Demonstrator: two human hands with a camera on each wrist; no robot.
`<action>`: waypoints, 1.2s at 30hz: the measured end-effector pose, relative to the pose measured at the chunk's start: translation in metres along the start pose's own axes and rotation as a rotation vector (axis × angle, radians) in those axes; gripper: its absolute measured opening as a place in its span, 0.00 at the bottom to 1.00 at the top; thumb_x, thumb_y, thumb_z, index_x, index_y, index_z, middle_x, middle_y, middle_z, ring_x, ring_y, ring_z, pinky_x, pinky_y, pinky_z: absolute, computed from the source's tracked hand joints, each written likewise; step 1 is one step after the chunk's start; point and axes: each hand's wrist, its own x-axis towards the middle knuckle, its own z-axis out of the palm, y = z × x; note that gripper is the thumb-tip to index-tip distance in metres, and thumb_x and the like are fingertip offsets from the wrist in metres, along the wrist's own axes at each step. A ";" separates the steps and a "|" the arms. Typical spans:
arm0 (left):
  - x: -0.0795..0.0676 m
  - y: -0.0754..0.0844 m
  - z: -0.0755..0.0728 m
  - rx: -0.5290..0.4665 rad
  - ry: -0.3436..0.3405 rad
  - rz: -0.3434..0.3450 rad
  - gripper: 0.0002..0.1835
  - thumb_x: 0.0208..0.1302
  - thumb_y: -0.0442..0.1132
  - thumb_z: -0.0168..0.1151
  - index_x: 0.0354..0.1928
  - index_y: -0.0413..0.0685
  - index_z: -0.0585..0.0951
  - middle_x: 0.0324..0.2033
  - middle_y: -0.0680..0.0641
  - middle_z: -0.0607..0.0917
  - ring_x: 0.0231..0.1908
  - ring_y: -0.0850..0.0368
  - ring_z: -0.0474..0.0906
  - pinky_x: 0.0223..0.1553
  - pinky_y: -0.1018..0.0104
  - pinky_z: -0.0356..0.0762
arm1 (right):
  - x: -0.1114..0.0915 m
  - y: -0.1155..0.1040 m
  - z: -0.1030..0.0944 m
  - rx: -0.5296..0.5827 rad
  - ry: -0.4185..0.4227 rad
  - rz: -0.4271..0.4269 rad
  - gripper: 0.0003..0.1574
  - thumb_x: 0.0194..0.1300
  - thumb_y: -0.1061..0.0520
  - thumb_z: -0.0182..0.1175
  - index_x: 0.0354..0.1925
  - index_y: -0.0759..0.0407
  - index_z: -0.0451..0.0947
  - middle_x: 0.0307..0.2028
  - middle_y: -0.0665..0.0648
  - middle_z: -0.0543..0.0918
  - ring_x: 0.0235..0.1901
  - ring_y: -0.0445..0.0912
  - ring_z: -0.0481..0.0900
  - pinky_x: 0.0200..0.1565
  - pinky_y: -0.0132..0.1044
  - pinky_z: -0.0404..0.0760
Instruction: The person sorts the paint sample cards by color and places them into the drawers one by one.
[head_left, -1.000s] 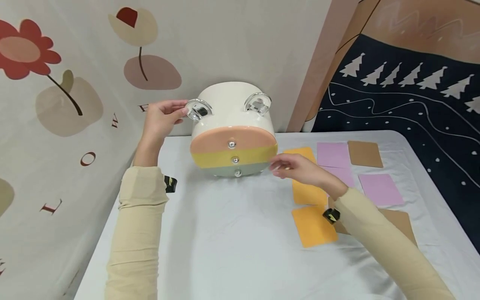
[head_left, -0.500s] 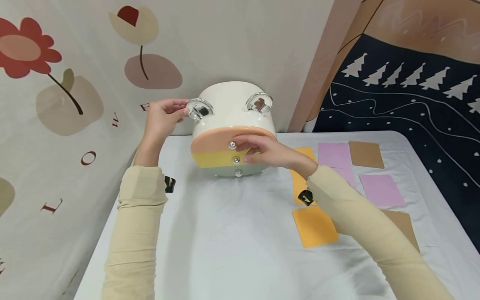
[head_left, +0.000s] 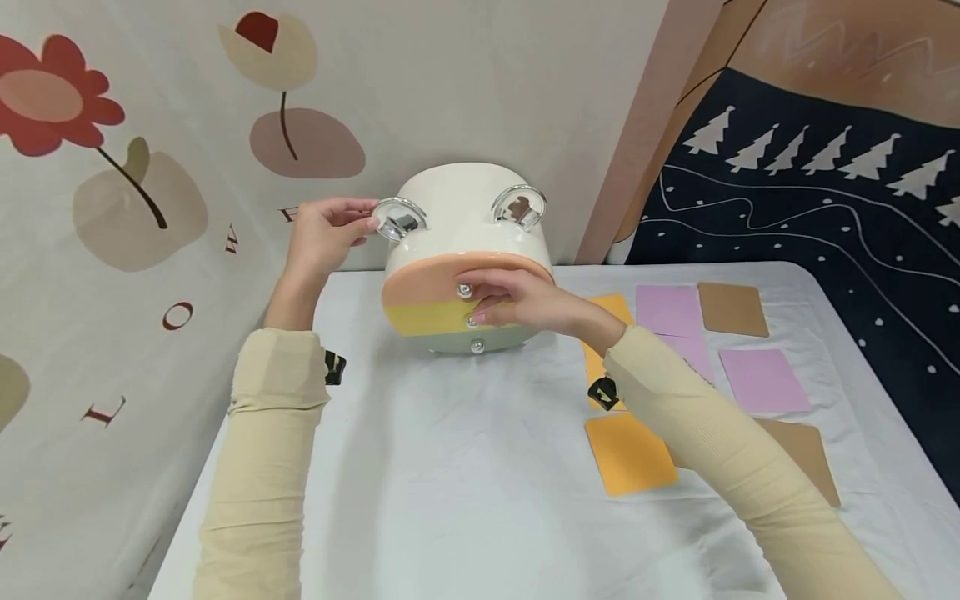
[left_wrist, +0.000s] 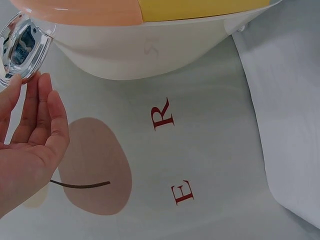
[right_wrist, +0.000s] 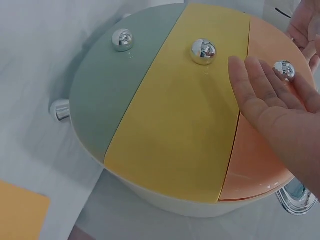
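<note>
A white rounded chest of drawers (head_left: 468, 200) stands at the back of the table, its oval front striped orange, yellow and green. Each stripe bears a silver knob, and two shiny silver ears rise from the top. With thumb and fingers my left hand (head_left: 321, 237) pinches the outer rim of the left ear (head_left: 401, 218). My right hand (head_left: 517, 300) is at the front, index fingertip right at the top knob (right_wrist: 284, 70) on the orange drawer (head_left: 420, 279). Its thumb tip overlaps the middle knob (right_wrist: 203, 51) in the head view. The other fingers stretch loosely over the yellow drawer (right_wrist: 175, 115).
Orange (head_left: 632, 454), purple (head_left: 765, 380) and brown (head_left: 732, 308) square cards lie on the right of the white-covered table (head_left: 450, 500). The right forearm covers some of them. A curtain (head_left: 450, 83) with printed flowers hangs close behind the chest.
My right hand has moved left from the chest's right edge to the top and middle knobs, and its thumb has edged further left. My left hand keeps its pinch on the ear.
</note>
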 end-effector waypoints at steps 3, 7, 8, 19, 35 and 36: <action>0.000 0.001 0.000 0.019 0.001 0.006 0.16 0.59 0.36 0.62 0.49 0.41 0.80 0.37 0.50 0.82 0.33 0.65 0.77 0.39 0.72 0.77 | -0.001 0.000 0.000 0.040 0.012 0.014 0.32 0.60 0.71 0.55 0.63 0.66 0.62 0.54 0.66 0.71 0.53 0.58 0.71 0.50 0.42 0.75; -0.001 0.002 0.000 0.060 0.007 0.022 0.15 0.59 0.36 0.61 0.49 0.41 0.80 0.39 0.47 0.82 0.33 0.64 0.78 0.39 0.72 0.77 | -0.004 -0.001 0.002 0.038 0.011 0.009 0.29 0.61 0.71 0.53 0.62 0.66 0.64 0.55 0.62 0.71 0.53 0.57 0.71 0.51 0.40 0.75; -0.002 0.002 0.000 0.067 0.008 0.021 0.15 0.59 0.36 0.61 0.49 0.42 0.80 0.40 0.46 0.82 0.33 0.64 0.78 0.39 0.71 0.77 | -0.005 -0.002 0.003 0.026 0.006 -0.001 0.29 0.62 0.72 0.53 0.61 0.66 0.65 0.56 0.61 0.71 0.53 0.57 0.72 0.51 0.39 0.75; -0.003 0.002 -0.001 0.042 -0.002 0.018 0.16 0.59 0.36 0.62 0.50 0.41 0.80 0.38 0.48 0.82 0.34 0.62 0.78 0.40 0.71 0.77 | -0.035 -0.005 0.028 -0.090 -0.070 -0.085 0.29 0.61 0.70 0.56 0.61 0.67 0.64 0.59 0.62 0.68 0.55 0.49 0.72 0.51 0.35 0.74; -0.003 -0.001 -0.002 -0.007 -0.019 -0.001 0.17 0.58 0.39 0.63 0.50 0.42 0.80 0.35 0.52 0.82 0.31 0.67 0.79 0.42 0.69 0.77 | -0.072 -0.001 0.058 -0.097 -0.168 -0.150 0.33 0.61 0.67 0.57 0.63 0.68 0.60 0.60 0.63 0.66 0.57 0.49 0.70 0.46 0.36 0.78; -0.004 -0.001 -0.002 -0.008 -0.020 -0.003 0.17 0.58 0.39 0.63 0.50 0.43 0.80 0.36 0.52 0.82 0.32 0.66 0.79 0.42 0.69 0.77 | -0.073 0.001 0.059 -0.109 -0.172 -0.154 0.33 0.61 0.66 0.58 0.63 0.67 0.60 0.60 0.62 0.67 0.57 0.49 0.70 0.45 0.36 0.78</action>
